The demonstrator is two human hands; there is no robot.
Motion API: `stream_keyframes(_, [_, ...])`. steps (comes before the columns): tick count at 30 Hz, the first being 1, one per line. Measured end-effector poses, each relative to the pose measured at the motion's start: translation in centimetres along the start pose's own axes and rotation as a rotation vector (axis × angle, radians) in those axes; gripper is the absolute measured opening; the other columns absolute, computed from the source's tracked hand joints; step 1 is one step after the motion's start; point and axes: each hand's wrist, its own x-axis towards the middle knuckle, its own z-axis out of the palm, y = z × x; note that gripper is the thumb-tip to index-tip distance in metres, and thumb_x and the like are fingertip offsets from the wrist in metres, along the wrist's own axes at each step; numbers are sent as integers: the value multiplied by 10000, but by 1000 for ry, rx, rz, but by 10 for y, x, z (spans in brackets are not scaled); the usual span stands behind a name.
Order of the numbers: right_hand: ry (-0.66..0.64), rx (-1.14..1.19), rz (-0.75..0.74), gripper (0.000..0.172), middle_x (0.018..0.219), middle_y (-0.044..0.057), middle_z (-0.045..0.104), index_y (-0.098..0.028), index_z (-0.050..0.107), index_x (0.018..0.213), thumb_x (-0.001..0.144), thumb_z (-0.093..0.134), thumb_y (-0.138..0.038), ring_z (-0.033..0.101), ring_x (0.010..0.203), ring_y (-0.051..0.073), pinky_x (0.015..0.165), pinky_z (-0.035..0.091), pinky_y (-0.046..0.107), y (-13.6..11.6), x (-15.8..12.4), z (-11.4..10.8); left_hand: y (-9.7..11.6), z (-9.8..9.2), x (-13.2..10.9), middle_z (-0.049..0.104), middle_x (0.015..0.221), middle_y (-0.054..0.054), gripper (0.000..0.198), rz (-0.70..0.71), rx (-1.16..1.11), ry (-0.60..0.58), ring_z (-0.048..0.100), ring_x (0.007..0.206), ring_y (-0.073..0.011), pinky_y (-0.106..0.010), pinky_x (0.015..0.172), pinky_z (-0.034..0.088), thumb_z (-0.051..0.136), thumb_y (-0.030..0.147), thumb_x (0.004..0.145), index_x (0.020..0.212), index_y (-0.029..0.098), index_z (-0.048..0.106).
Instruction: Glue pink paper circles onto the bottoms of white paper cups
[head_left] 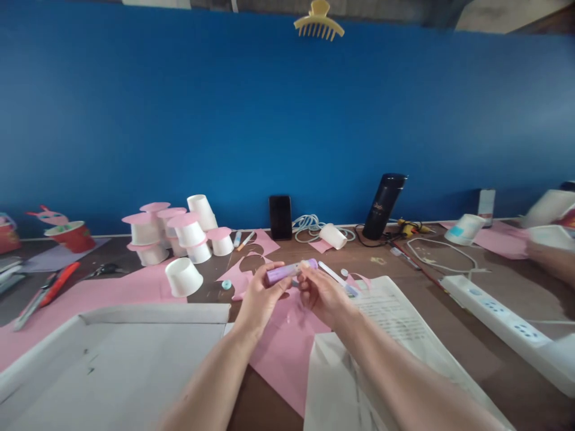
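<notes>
My left hand (262, 294) is closed around one end of a purple tube (282, 273), which looks like a glue stick. At its other end, the fingers of my right hand (322, 294) are pinched on the tube. It lies nearly level above a sheet of pink paper (287, 335). Just behind the hands are pink cut-out scraps (242, 281) with round holes. A white and purple pen (338, 278) rests right of my right hand. To the left stands a white paper cup (184, 277), with a small teal cap (226, 285) near it.
Several stacked cups topped with pink discs (186, 219) stand at the back left. A white box lid (148, 365) fills the front left; a box cutter (47, 293) lies beyond. A phone (280, 217), black flask (383, 206) and power strip (498, 317) are around. Another person's hand (552, 254) is far right.
</notes>
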Motion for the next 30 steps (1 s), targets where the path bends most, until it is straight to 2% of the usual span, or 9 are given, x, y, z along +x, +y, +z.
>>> stream_keyframes(3, [117,123,-20,250,546,-52,521,-177,502,682,814,688,-278,479,417,23,375,418,78,-13,12,-10,1,-3,2,592,1092,-96,548,-67,16,121,625,834,-146,-271,692,535,689,368,759,1226,168,482])
stream_keyframes(6, [153,157,-43,252,544,-46,520,-179,481,682,874,607,-283,477,404,16,374,416,63,-26,16,-19,0,-10,5,587,1052,-91,467,-76,75,216,609,760,-119,-252,645,527,642,368,791,1184,151,510])
stream_keyframes(9, [127,132,-66,211,576,-33,551,-172,515,720,861,619,-288,480,412,19,370,418,76,-26,12,-17,-4,-15,7,600,970,-67,439,9,175,176,603,732,-125,-254,615,522,622,383,799,1161,158,516])
stream_keyframes(11, [94,99,-87,187,596,-32,565,-171,549,753,801,692,-282,484,425,29,357,411,94,-20,7,-12,-6,-15,6,603,984,-63,484,98,264,122,608,732,-135,-264,606,521,622,412,797,1198,177,488])
stream_keyframes(15, [52,-52,-175,276,620,-40,573,-172,593,782,673,807,-308,485,452,43,346,406,119,-10,2,-3,-6,-10,0,602,1074,-62,561,228,407,21,613,723,-134,-282,642,513,634,434,793,1281,234,440])
stream_keyframes(18, [58,-136,-213,317,647,-43,584,-174,603,790,634,831,-328,494,473,46,363,425,128,-9,0,-3,-4,-7,-3,626,1055,-54,475,294,481,-19,622,727,-137,-286,686,501,607,388,825,1260,245,482])
stream_keyframes(22, [49,-189,-207,325,672,-35,600,-174,611,813,644,821,-355,529,517,57,409,464,138,-9,0,-5,-3,-8,-4,666,988,-58,317,370,609,-12,634,774,-168,-298,721,490,568,338,856,1151,223,574])
stream_keyframes(30, [-45,-190,-204,290,643,-25,604,-166,617,797,658,817,-323,565,565,71,479,501,142,-6,0,-5,-4,-9,-5,670,1015,-67,252,557,720,-2,625,921,-220,-331,811,470,544,328,877,1109,249,604])
